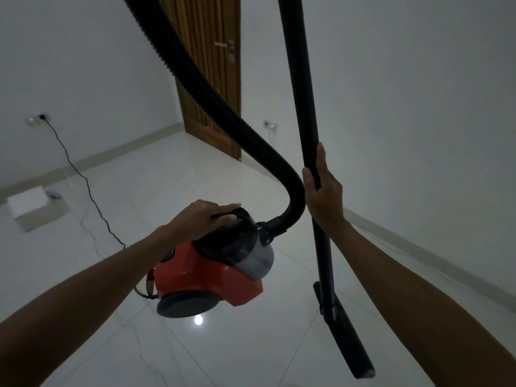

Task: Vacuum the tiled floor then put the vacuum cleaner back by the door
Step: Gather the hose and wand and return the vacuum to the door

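The red and black vacuum cleaner body [212,272] hangs off the white tiled floor [251,344], carried by its top handle. My left hand [201,217] is closed over that handle. A ribbed black hose [212,90] loops from its front up past the top of the view. My right hand [321,188] grips the upright black wand [301,79]. The wand's floor nozzle [349,339] hangs low at the right. The wooden door [212,65] stands shut in the far corner ahead.
A black power cord [83,180] runs from a wall socket [39,118] at the left down across the floor to the vacuum. A white box [28,205] lies by the left wall. Another socket [270,125] sits right of the door.
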